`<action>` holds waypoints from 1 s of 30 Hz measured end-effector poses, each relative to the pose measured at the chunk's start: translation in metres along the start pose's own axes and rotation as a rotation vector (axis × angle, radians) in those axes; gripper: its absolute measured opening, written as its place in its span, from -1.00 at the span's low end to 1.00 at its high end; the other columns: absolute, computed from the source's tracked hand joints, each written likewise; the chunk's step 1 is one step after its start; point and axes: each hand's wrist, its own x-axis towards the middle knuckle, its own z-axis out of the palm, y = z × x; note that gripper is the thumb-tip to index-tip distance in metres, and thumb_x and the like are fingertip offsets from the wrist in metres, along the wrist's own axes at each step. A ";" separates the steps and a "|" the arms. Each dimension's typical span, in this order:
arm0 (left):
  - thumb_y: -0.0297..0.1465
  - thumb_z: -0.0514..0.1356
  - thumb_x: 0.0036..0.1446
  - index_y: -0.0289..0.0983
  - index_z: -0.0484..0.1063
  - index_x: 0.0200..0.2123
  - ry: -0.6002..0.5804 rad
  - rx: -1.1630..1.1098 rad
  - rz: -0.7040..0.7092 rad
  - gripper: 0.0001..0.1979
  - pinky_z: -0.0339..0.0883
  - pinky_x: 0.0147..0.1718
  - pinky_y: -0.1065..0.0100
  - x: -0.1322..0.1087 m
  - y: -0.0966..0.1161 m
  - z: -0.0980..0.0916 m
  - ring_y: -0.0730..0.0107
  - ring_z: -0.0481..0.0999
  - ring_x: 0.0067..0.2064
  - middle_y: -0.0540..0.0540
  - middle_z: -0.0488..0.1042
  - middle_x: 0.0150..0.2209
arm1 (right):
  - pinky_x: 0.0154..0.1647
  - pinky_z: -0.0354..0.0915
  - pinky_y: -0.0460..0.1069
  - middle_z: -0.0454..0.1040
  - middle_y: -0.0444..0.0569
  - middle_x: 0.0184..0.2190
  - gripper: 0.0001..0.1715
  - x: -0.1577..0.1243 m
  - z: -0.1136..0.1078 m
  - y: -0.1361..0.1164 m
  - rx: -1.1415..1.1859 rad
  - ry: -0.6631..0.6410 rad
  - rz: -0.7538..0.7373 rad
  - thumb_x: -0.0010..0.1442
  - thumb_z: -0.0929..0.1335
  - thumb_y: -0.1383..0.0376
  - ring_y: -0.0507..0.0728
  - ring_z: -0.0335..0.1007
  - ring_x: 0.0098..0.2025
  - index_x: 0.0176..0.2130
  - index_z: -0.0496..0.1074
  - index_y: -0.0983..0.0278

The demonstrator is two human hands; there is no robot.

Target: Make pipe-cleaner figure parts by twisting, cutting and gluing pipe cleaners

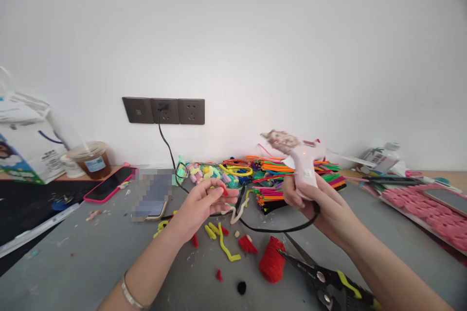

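My right hand is wrapped round the handle of a pale pink hot glue gun, its nozzle up and to the left. A small orange light glows on the gun's body. In my left hand, a small red fuzzy piece is pinched at the fingertips. Below my hands lie a red fuzzy roll, a red scrap, bent yellow pipe cleaners and a black pom-pom. Black scissors with yellow on the handles rest with their tips touching the roll.
Bundled colourful pipe cleaners lie by the wall. A black cord loops across the grey mat; another enters the wall socket. Phones, a drink cup and a carton stand left; a pink textured sheet lies right.
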 end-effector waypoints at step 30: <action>-0.23 0.42 -0.03 -0.31 0.54 -0.40 0.090 0.141 0.175 -0.74 0.30 -0.49 0.47 -0.002 0.001 0.007 0.50 0.43 -0.43 -0.06 0.48 -0.37 | -0.48 -0.06 0.02 0.10 -0.18 -0.68 -0.37 -0.011 0.003 0.017 0.148 -0.168 -0.116 0.29 0.16 -0.18 0.06 -0.14 -0.58 -0.53 0.25 0.21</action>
